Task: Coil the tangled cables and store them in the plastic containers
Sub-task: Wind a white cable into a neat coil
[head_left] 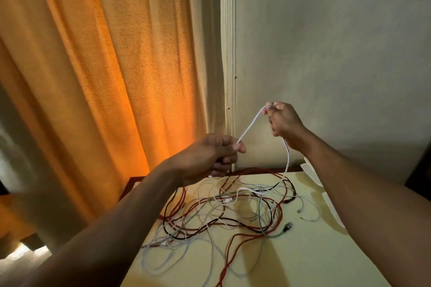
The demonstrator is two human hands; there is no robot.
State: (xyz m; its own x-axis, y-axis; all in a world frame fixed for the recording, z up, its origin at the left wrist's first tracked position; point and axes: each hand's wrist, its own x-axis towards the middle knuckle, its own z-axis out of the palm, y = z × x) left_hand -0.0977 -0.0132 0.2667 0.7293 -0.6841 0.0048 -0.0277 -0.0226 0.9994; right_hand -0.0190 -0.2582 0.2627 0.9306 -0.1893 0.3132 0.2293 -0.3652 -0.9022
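A white cable point(250, 124) stretches taut between my two raised hands above the table. My left hand point(210, 156) pinches its lower end between thumb and curled fingers. My right hand point(283, 121), higher and to the right, grips the cable where it bends, and the rest hangs down past my wrist into the pile. The tangle of cables point(224, 212), red, white, black and green, lies spread on the pale yellow table point(310, 251). White plastic containers point(310, 171) show partly behind my right forearm at the table's far right.
An orange curtain point(105, 77) hangs at the left, close to the table's left edge. A grey wall point(338, 53) stands right behind the table. A black USB plug point(288, 226) lies at the tangle's right side.
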